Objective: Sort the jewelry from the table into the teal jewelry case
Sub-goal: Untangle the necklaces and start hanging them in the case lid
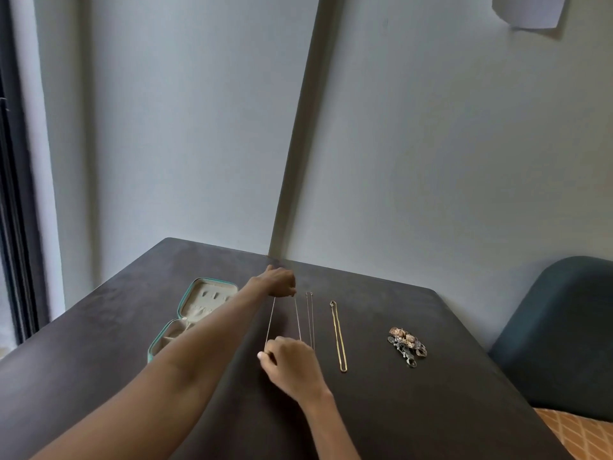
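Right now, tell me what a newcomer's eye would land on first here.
First, the two hands: the left hand far and the right hand near, stretching a thin silver chain between them at the middle of the dark table. Left of them the teal jewelry case lies open. To the right lie another thin chain, a gold chain and a small jewelry heap.

no readable text, labels or numbers
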A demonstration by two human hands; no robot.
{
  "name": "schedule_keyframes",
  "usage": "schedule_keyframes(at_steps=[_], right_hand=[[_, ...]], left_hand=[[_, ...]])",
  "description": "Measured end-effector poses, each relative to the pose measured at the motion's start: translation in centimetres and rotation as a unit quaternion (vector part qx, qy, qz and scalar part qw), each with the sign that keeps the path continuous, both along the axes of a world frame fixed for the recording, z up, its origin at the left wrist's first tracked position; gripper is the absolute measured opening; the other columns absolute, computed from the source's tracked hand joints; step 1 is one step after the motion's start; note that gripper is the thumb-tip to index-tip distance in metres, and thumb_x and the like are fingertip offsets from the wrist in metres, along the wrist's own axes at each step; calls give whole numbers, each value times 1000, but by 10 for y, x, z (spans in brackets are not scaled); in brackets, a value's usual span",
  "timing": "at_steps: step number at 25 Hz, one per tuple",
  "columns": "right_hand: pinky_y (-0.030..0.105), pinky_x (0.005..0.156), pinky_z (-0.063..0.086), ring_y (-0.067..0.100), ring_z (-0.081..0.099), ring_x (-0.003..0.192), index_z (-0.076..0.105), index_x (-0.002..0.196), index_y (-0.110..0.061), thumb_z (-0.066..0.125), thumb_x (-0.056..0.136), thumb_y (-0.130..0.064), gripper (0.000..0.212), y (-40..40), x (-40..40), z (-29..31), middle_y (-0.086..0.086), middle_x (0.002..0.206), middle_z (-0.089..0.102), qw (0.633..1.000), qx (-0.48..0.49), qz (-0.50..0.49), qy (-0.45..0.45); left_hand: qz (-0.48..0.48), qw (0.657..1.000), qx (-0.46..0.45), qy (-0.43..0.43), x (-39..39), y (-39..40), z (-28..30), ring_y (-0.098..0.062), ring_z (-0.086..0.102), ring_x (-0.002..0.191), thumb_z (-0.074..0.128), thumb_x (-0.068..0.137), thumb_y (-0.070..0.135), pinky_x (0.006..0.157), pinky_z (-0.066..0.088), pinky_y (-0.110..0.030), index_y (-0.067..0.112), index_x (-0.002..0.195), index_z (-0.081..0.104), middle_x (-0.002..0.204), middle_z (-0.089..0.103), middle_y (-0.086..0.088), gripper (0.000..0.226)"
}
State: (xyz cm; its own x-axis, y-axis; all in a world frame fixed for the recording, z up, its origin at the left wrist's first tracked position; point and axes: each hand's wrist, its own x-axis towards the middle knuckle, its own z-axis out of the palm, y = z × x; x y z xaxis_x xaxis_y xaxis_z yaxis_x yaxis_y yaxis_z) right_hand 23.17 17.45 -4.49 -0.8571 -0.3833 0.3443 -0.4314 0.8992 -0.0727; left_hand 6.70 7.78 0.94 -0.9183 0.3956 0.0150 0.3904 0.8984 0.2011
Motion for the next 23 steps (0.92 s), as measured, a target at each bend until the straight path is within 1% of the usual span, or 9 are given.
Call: schedule_keyframes(at_steps=[2, 3, 5, 9, 14, 18, 20, 22, 23], right_hand=[[22, 51, 45, 10, 57, 53, 59, 58, -22, 54, 75, -40, 24, -6, -10, -8, -7, 57, 57, 1000, 2, -8, 8], [19, 48, 43, 7, 54, 49, 57, 54, -24, 51, 72, -41, 25, -8, -15, -11, -9, 53, 54, 1000, -2, -3, 20], [19, 50, 44, 5, 52, 52, 55, 55, -26, 45, 74, -40, 25, -11, -24, -18, -11, 55, 53, 998, -14, -4, 56], [18, 54, 45, 5, 52, 59, 56, 62, -27, 44, 76, -38, 21, -12, -35, -29, -12, 61, 53, 994, -44, -15, 97], [19, 57, 47, 6, 52, 60, 55, 64, -26, 43, 79, -36, 22, -15, -44, -33, -12, 62, 53, 989, -59, -30, 130], [22, 61, 49, 8, 54, 65, 57, 68, -26, 44, 78, -37, 20, -16, -43, -31, -12, 67, 55, 993, -65, -26, 95], [23, 64, 49, 8, 54, 68, 57, 71, -26, 45, 79, -37, 18, -17, -40, -28, -11, 71, 55, 992, -71, -34, 99], [23, 70, 45, 10, 54, 74, 59, 79, -25, 44, 81, -28, 15, -13, -38, -25, -9, 78, 57, 985, -111, -58, 120], [23, 72, 42, 12, 53, 77, 60, 83, -24, 41, 80, -21, 19, -8, -37, -23, -8, 82, 57, 975, -162, -80, 128]], left_hand=[[8, 1000, -11, -18, -13, 1, -12, -32, 59, 92, 48, 89, 21, 87, 42, -38, 6, 90, 68, 103, 68, -15, 25], [13, 1000, -11, -25, -19, 1, -17, -33, 60, 88, 48, 88, 21, 83, 45, -38, 6, 89, 68, 102, 68, -16, 24], [9, 1000, -13, -26, -28, 2, -23, -34, 62, 91, 49, 86, 20, 80, 48, -39, 9, 91, 68, 104, 68, -14, 23], [-45, 998, -28, -20, -44, 6, -25, -28, 63, 101, 55, 82, 16, 87, 51, -38, 18, 98, 71, 108, 69, -5, 23], [-94, 994, -51, -16, -49, 11, -22, -25, 61, 104, 56, 81, 10, 90, 49, -34, 15, 101, 72, 111, 69, -5, 26], [-97, 995, -32, -10, -46, 3, -27, -25, 60, 105, 53, 82, 6, 91, 46, -33, 12, 104, 71, 113, 67, -7, 29], [-87, 996, -29, -10, -45, 0, -29, -26, 60, 107, 53, 83, 6, 92, 45, -33, 13, 106, 70, 114, 67, -7, 30], [-76, 996, -37, 1, -44, -1, -29, -26, 59, 109, 55, 84, 11, 93, 45, -33, 14, 109, 69, 116, 66, -7, 29], [-73, 996, -42, 19, -43, -2, -29, -27, 58, 110, 56, 85, 15, 92, 44, -33, 15, 109, 69, 116, 66, -8, 28]])
